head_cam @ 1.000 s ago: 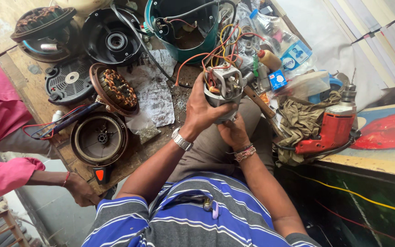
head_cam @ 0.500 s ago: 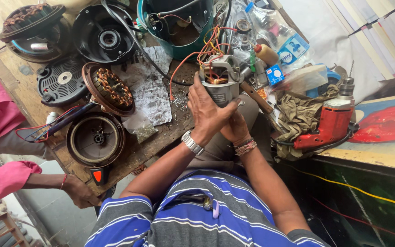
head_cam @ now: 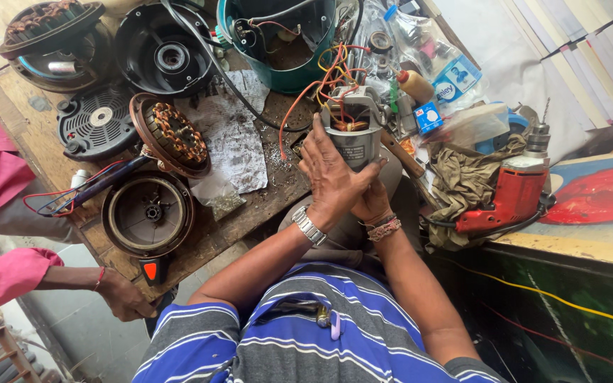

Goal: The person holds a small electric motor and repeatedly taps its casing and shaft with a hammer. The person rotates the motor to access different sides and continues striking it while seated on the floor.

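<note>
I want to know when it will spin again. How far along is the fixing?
Done: the motor is out and open on top, its windings and coloured wires bare. Other parts lie apart on the bench: a coil ring, a round housing.
In hand: left hand and right hand both grip the motor.
Left: the loose wires and scattered parts look not yet rejoined.

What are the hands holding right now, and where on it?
Both hands, left and right, grip a small electric motor around its grey lower body, wires up.
</note>
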